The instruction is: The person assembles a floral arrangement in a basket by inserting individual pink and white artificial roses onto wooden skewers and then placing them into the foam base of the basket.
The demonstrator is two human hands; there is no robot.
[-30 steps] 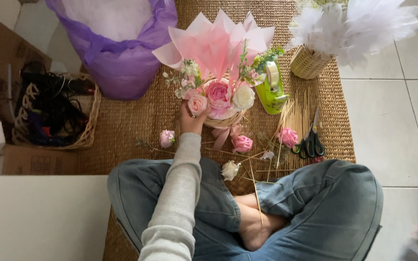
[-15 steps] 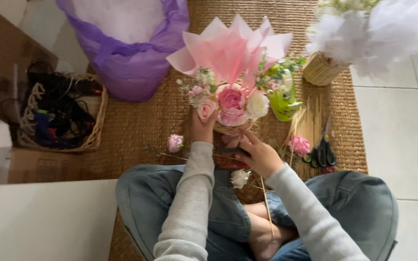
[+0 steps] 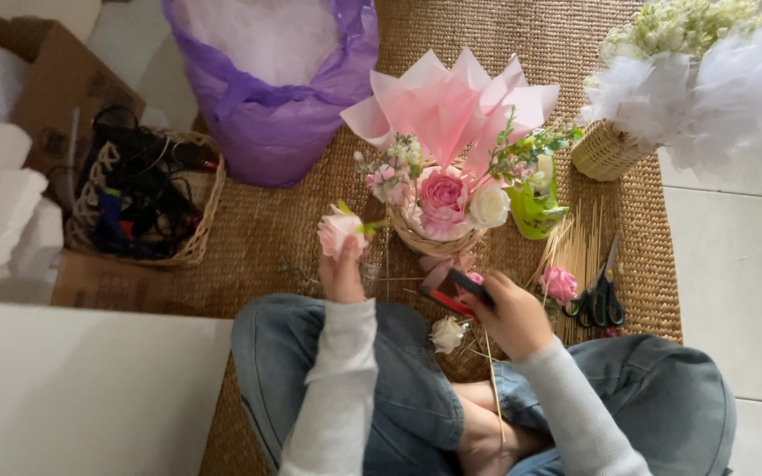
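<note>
**Rose lifted clear, cutter brought in**

The left hand (image 3: 343, 273) pinches a pink rose (image 3: 339, 231) by its stem, held upright just left of the basket arrangement (image 3: 438, 207); half a second earlier this hand was at the arrangement itself. The right hand (image 3: 509, 310), then resting at the basket's base, now has its fingers wrapped around a red-and-black cutter (image 3: 454, 293). Judged from this, stem trimming is in hand. Scissors (image 3: 604, 295) and skewers (image 3: 579, 251) lie on the mat (image 3: 284, 229).
</note>
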